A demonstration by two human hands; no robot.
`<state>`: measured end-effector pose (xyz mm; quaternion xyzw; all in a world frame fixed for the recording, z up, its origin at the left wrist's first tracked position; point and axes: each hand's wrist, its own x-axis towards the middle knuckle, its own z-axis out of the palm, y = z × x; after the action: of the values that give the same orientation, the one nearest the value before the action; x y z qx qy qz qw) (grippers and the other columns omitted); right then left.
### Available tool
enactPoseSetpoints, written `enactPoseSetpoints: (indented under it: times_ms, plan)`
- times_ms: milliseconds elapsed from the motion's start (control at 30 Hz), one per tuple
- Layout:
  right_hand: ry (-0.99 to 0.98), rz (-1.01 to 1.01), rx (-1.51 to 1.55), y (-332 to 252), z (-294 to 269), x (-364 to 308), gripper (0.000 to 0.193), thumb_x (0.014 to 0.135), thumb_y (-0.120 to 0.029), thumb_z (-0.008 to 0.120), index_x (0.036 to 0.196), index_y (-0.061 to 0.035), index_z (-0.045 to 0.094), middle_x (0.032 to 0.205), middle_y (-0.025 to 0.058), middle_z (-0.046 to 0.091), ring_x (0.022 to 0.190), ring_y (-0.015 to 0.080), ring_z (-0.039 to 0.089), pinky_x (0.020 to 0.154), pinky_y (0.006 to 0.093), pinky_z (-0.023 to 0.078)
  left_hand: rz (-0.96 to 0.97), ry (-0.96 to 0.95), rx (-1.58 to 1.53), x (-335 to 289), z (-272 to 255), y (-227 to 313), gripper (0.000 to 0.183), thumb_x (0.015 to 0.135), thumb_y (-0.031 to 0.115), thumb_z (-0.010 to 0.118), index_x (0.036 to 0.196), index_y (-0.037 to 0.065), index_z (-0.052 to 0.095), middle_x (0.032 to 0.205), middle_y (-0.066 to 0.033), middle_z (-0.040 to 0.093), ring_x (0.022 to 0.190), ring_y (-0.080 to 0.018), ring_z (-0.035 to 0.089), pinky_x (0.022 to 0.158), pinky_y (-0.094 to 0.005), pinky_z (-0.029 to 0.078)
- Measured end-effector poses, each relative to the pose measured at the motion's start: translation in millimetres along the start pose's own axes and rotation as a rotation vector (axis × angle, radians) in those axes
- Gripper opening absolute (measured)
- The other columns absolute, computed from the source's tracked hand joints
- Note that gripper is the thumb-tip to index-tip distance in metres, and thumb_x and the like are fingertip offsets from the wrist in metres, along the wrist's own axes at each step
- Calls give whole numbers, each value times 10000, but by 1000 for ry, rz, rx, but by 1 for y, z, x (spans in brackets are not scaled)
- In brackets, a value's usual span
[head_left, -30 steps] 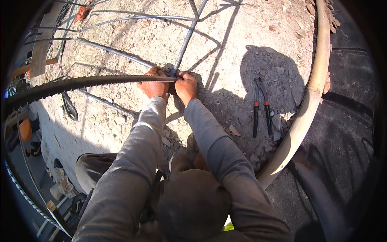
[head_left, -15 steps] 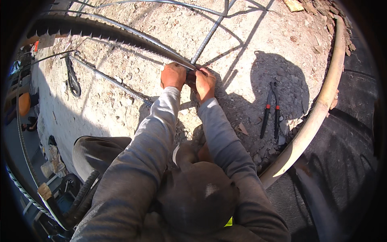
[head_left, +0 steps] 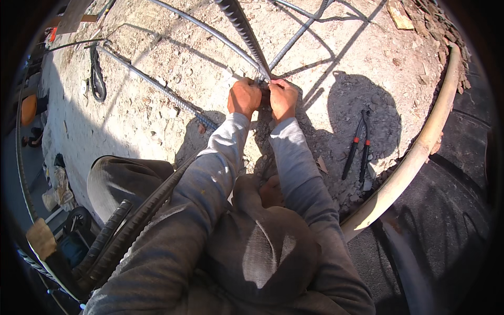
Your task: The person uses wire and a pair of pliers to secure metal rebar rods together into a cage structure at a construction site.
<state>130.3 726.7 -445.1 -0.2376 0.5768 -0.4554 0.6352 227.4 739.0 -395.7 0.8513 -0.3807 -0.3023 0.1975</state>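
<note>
My left hand (head_left: pixel 244 97) and my right hand (head_left: pixel 283 100) meet at the joint of several ribbed rebars, fingers curled in close. The thick dark rebar (head_left: pixel 244 37) comes down between them to the joint, beside a thinner rebar (head_left: pixel 210 31) from the upper left and another rebar (head_left: pixel 296 42) from the upper right. The right hand's thumb and fingertips press together at the thick bar's foot. The left hand is closed just left of the joint. Whatever is pinched in the fingers is too small or hidden to make out.
End-cutting pliers (head_left: pixel 358 146) with black and red handles lie on the stony ground to the right. A pale wooden pole (head_left: pixel 420 152) curves beyond them, beside black sheeting (head_left: pixel 436 210). Another rebar (head_left: pixel 157 86) and a dark loop (head_left: pixel 96 76) lie left. More bars (head_left: pixel 142 231) stand lower left.
The thick dark bar, seen earlier across the upper left, now points toward the top middle. Both hands stay at the joint, which sits slightly farther right in the view.
</note>
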Motion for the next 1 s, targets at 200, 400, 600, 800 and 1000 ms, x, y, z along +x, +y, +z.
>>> enactPoseSetpoints:
  times_ms: [200, 400, 600, 800, 1000]
  plan:
    - [35, -111, -60, 26, 0, 15, 172, 777, 4, 574, 910, 70, 662, 737, 62, 611, 634, 95, 531, 558, 265, 434, -50, 56, -255, 13, 7, -3, 350, 823, 246, 502, 944, -21, 693, 845, -229, 683, 827, -350, 665, 788, -395, 502]
    - [13, -35, 9, 24, 1, 14, 145, 765, 2, 577, 868, 69, 653, 712, 74, 615, 644, 110, 534, 580, 282, 440, -115, -43, -616, 16, 9, -5, 263, 850, 174, 538, 889, -27, 703, 716, -116, 672, 642, -187, 619, 638, -316, 497]
    - [-50, 83, 122, 8, 2, 18, 80, 772, 30, 600, 838, 57, 637, 715, 62, 612, 607, 114, 526, 550, 272, 424, -16, 1, -274, -7, 5, -1, 237, 847, 175, 554, 914, 28, 727, 814, -148, 713, 772, -247, 696, 701, -343, 526]
    - [-136, 202, 131, -16, -11, -8, 149, 811, -38, 655, 927, 53, 641, 791, 89, 653, 630, 119, 591, 511, 234, 447, -7, 1, 95, -19, -3, 8, 268, 836, 265, 582, 1023, 137, 725, 917, -158, 705, 870, -318, 682, 774, -390, 523]
    - [-208, 222, 26, -20, -19, -8, 179, 840, -73, 652, 986, 32, 655, 825, 60, 651, 623, 89, 547, 520, 210, 435, 9, -43, 234, -28, 8, 14, 298, 839, 336, 586, 1019, 135, 714, 916, -194, 689, 878, -346, 673, 777, -425, 517]
